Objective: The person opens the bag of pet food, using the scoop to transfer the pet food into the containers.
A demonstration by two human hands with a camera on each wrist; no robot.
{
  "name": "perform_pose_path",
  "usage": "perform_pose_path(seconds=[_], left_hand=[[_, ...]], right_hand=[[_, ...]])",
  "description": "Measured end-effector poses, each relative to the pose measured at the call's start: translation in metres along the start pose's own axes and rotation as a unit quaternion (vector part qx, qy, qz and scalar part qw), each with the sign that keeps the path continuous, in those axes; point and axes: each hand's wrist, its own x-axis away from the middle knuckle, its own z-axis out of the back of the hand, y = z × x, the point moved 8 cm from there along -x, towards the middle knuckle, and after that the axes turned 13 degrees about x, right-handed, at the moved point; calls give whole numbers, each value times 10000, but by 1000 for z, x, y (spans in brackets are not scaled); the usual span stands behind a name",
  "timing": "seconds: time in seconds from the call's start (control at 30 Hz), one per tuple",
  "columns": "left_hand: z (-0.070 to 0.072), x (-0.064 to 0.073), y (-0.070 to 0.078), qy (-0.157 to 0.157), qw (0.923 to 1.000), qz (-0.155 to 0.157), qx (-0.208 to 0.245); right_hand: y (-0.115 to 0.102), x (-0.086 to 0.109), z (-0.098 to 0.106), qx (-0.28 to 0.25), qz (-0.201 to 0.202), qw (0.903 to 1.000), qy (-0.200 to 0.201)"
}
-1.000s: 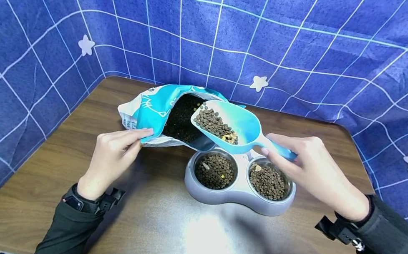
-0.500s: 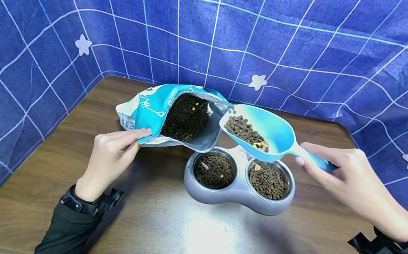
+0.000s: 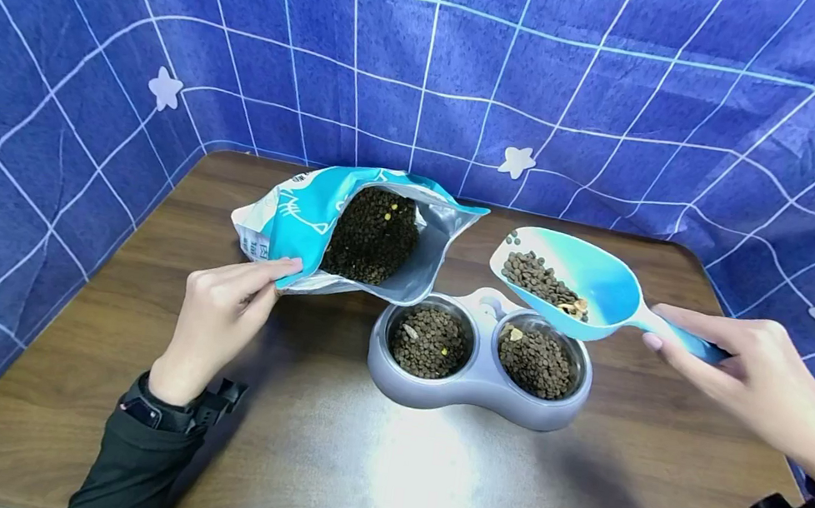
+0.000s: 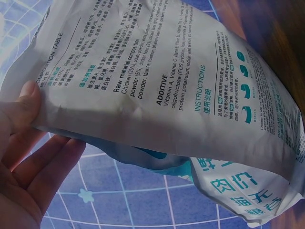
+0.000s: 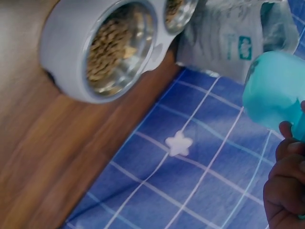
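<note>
My left hand [image 3: 223,313] pinches the near edge of the mouth of a teal and white pet food bag [image 3: 310,213]. The bag lies on its side, its mouth gaping to the right with brown kibble inside. In the left wrist view, thumb and fingers hold the bag's printed side [image 4: 143,105]. My right hand [image 3: 757,369] grips the handle of a light blue scoop [image 3: 601,276], which carries kibble [image 3: 540,279] and a few pale bits. The scoop hangs behind and above the right bowl of a grey double pet bowl [image 3: 478,392]. Both steel bowls contain kibble.
Everything stands on a brown wooden table [image 3: 325,446] with rounded corners. A blue cloth [image 3: 474,69] with white grid lines and stars [image 3: 518,162] hangs around the back and sides. The double bowl sits just right of the bag's mouth.
My right hand has moved the loaded scoop rightward, out of the bag's mouth and past its edge. My left hand stays on the bag. The double bowl has not moved.
</note>
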Motion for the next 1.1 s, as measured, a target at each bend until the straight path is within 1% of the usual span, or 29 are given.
perform_pose_path(seconds=[0.13, 0.27, 0.47, 0.67, 0.77, 0.87, 0.97, 1.1], left_hand=[[0, 0, 0, 10, 10000, 14, 4], [0, 1, 0, 37, 10000, 25, 14], [-1, 1, -1, 38, 10000, 9, 48], [-1, 0, -1, 31, 10000, 40, 73], [-1, 0, -1, 30, 10000, 49, 69], [-1, 0, -1, 26, 10000, 64, 61], [-1, 0, -1, 23, 10000, 88, 41], [-1, 1, 0, 26, 9999, 130, 6]], right_hand=[[12, 10, -3, 43, -142, 9999, -60], [22, 21, -9, 93, -271, 9990, -337], [33, 34, -13, 119, 151, 9981, -583], [40, 40, -21, -132, 514, 9943, -928], [40, 40, -25, -202, 709, 9914, -1084], [40, 36, -29, -148, 806, 9895, -1192], [40, 32, -32, -37, 881, 9887, -1209], [40, 27, -36, 18, 1097, 9866, -1207]])
